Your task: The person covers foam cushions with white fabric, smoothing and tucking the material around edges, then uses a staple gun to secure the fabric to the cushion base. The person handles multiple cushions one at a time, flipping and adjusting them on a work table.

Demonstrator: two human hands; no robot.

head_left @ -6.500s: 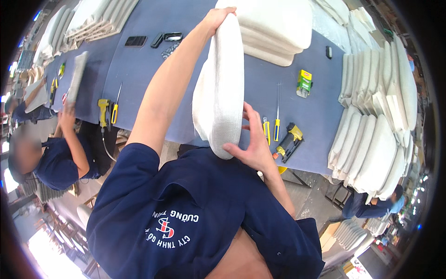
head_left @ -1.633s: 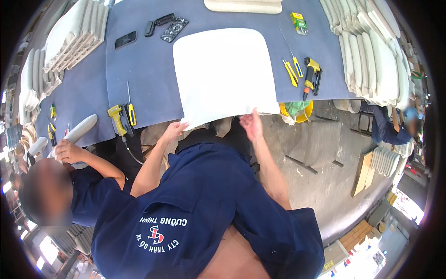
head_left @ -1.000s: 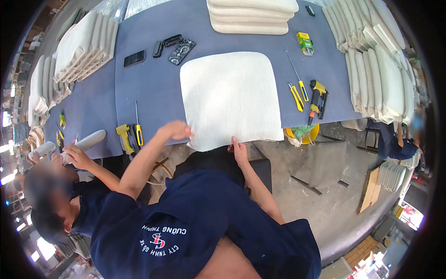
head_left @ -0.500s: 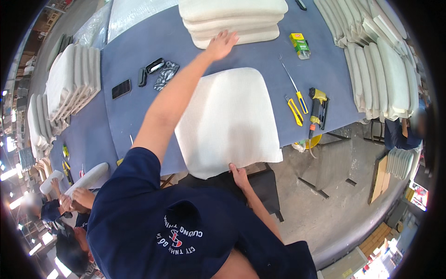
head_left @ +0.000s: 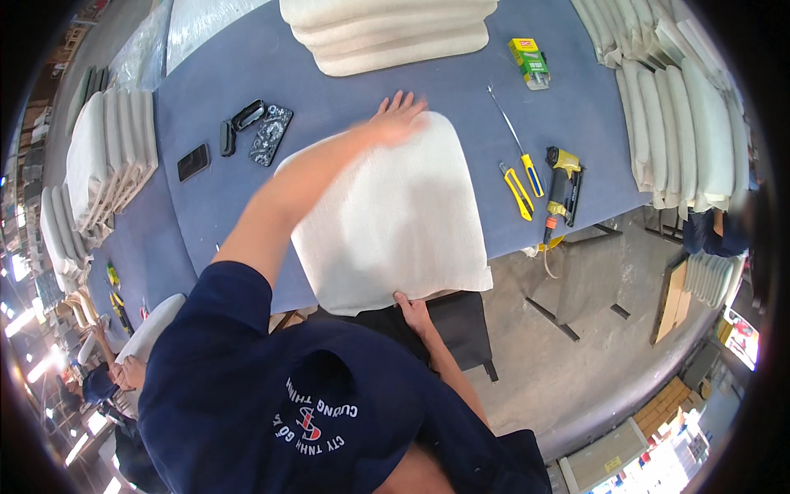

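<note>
A cream, fabric-covered seat cushion lies in front of me, its near edge sticking out past the blue-grey table. Over its far edge is my left hand, slightly blurred, palm down with the fingers spread. My right hand grips the near edge, thumb on top and the other fingers hidden underneath. Beyond the left hand stands a stack of similar cushions. To the right lie a yellow utility knife, a long thin tool with a yellow-and-blue handle and a yellow-black air staple gun.
A green-yellow box stands at the far right. Leftward are a phone, a dark open case and a patterned pouch. Rows of cushions line both sides. A co-worker's hand holds a cushion at lower left.
My left hand has come back from beside the stack to the cushion's far edge. My right hand keeps its grip on the near edge. The whole view has shifted slightly.
</note>
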